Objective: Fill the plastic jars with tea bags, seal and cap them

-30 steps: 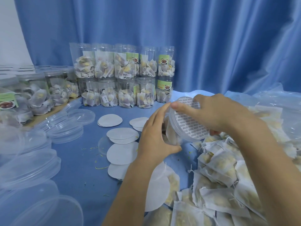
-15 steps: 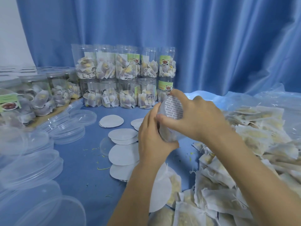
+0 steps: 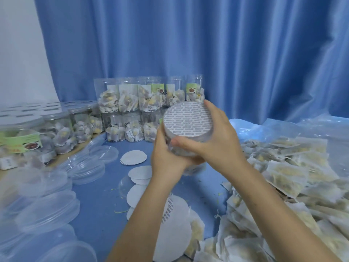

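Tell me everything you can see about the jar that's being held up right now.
The clear plastic jar is held above the blue table, tilted so its mouth faces the camera. A round white seal disc printed with grey rows covers the mouth; no cap is on it. Tea bags show dimly through the wall. The left hand grips its side and underside, while the right hand holds the rim, thumb across the front.

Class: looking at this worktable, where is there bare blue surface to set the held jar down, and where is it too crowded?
Bare blue cloth lies between the clear lids on the left and the white seal discs in the middle. A smaller strip runs between those discs and the tea bag heap. The filled jars crowd the back.
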Available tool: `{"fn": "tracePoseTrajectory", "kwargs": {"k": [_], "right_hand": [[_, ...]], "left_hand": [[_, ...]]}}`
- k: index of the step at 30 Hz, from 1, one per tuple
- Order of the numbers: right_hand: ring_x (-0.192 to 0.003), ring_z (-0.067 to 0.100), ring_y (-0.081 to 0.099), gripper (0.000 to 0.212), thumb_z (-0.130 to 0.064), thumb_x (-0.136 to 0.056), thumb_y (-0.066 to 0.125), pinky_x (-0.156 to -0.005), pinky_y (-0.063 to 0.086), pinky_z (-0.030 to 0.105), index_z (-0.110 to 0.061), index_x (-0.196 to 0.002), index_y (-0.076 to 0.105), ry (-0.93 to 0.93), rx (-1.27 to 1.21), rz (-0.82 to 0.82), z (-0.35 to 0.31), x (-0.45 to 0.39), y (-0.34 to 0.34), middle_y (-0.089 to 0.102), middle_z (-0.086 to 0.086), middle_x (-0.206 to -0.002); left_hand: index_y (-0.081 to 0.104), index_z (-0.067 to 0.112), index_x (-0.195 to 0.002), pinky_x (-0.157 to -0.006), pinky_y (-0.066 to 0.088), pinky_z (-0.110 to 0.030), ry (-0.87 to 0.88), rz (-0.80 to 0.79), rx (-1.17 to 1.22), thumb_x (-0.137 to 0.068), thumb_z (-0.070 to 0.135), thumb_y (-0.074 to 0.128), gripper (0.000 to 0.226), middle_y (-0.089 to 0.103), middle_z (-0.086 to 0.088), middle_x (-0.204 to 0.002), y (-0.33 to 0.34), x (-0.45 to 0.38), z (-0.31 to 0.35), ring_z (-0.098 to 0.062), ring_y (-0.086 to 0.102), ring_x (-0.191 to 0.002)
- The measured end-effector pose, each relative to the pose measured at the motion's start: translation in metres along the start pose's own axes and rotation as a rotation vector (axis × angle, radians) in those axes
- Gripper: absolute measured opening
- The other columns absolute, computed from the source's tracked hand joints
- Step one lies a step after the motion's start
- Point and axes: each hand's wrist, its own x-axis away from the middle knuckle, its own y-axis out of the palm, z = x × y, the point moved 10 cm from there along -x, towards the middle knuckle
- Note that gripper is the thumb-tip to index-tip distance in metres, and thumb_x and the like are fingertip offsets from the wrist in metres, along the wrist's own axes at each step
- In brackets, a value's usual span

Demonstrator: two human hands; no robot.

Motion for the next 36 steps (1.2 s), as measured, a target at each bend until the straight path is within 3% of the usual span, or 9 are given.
{"fn": "tracePoseTrajectory", "kwargs": {"k": [5,10,15,18,21,25,28,31,36], "right_hand": [[-0.131,0.011,0.039,0.097,-0.058,-0.056,0.078,-0.108,0.031,0.028,-0.018,-0.136,0.041,-0.210,0.071,0.087,-0.029,0.007,-0.012,0.042,-0.003,-0.143],[-0.122,-0.008,0.043,0.107,-0.064,-0.050,0.072,-0.101,0.036,0.012,-0.033,-0.143,0.028,-0.157,-0.237,0.115,-0.035,0.016,-0.013,0.040,-0.031,-0.136],[-0.113,-0.010,0.049,0.084,-0.056,-0.056,0.078,-0.092,0.039,0.006,-0.053,-0.125,0.030,-0.228,-0.326,-0.008,-0.077,0.034,0.047,0.043,-0.040,-0.123],[-0.114,-0.016,0.045,0.093,-0.046,-0.056,0.085,-0.093,0.037,0.004,-0.048,-0.129,0.027,-0.257,-0.405,-0.100,-0.112,0.036,0.087,0.042,-0.037,-0.125],[-0.120,-0.006,0.046,0.099,-0.041,-0.054,0.089,-0.101,0.041,0.019,-0.040,-0.135,0.032,-0.288,-0.461,-0.184,-0.148,0.036,0.130,0.047,-0.022,-0.133],[-0.116,-0.005,0.047,0.108,-0.034,-0.053,0.090,-0.103,0.040,0.023,-0.030,-0.142,0.031,-0.227,-0.542,-0.332,-0.183,0.033,0.200,0.044,-0.017,-0.136],[-0.112,-0.001,0.050,0.089,-0.042,-0.053,0.088,-0.100,0.043,0.023,-0.034,-0.131,0.046,-0.212,-0.530,-0.419,-0.203,0.034,0.249,0.048,-0.016,-0.124],[-0.101,-0.003,0.051,0.074,-0.048,-0.054,0.086,-0.085,0.045,0.012,-0.040,-0.120,0.053,-0.215,-0.524,-0.460,-0.220,0.034,0.287,0.050,-0.015,-0.113],[-0.083,0.000,0.046,0.070,-0.057,-0.051,0.082,-0.074,0.038,0.013,-0.031,-0.111,0.059,-0.200,-0.435,-0.519,-0.235,0.035,0.347,0.041,-0.013,-0.097]], "left_hand": [[0.052,0.034,-0.110,-0.081,0.049,-0.016,0.034,-0.026,0.061,-0.080,0.000,0.066,0.048,0.062,0.018,-0.098,-0.003,-0.010,0.027,-0.008,0.060,-0.097],[0.040,0.045,-0.112,-0.066,0.045,-0.001,0.149,-0.163,-0.138,-0.058,-0.008,0.079,0.086,0.055,0.028,-0.097,-0.036,-0.008,0.065,0.014,0.056,-0.082],[0.042,0.030,-0.131,-0.094,0.047,-0.024,0.123,-0.150,-0.335,-0.041,-0.005,0.089,0.106,0.060,0.013,-0.120,-0.122,0.005,0.069,-0.007,0.054,-0.113],[0.049,0.034,-0.116,-0.075,0.044,-0.004,0.108,-0.042,-0.361,-0.029,0.009,0.094,0.101,0.061,0.022,-0.110,-0.186,0.016,0.071,0.007,0.055,-0.102],[0.051,0.035,-0.108,-0.078,0.047,-0.013,0.076,0.062,-0.348,-0.012,0.031,0.093,0.104,0.063,0.022,-0.107,-0.244,0.026,0.069,0.008,0.056,-0.098],[0.055,0.021,-0.117,-0.080,0.048,-0.018,0.066,0.173,-0.327,-0.019,0.013,0.094,0.106,0.066,0.013,-0.110,-0.309,0.033,0.059,0.000,0.059,-0.102],[0.054,0.020,-0.117,-0.073,0.047,-0.012,0.074,0.237,-0.337,-0.034,-0.002,0.091,0.094,0.065,0.012,-0.109,-0.355,0.035,0.052,0.010,0.057,-0.095],[0.057,0.022,-0.115,-0.071,0.045,-0.012,0.042,0.279,-0.369,-0.034,0.005,0.092,0.089,0.065,0.017,-0.101,-0.393,0.036,0.044,0.013,0.056,-0.085],[0.058,0.024,-0.116,-0.092,0.051,-0.032,-0.074,0.296,-0.351,-0.030,0.015,0.093,0.094,0.067,0.008,-0.110,-0.442,0.034,0.014,-0.011,0.059,-0.108]]}}
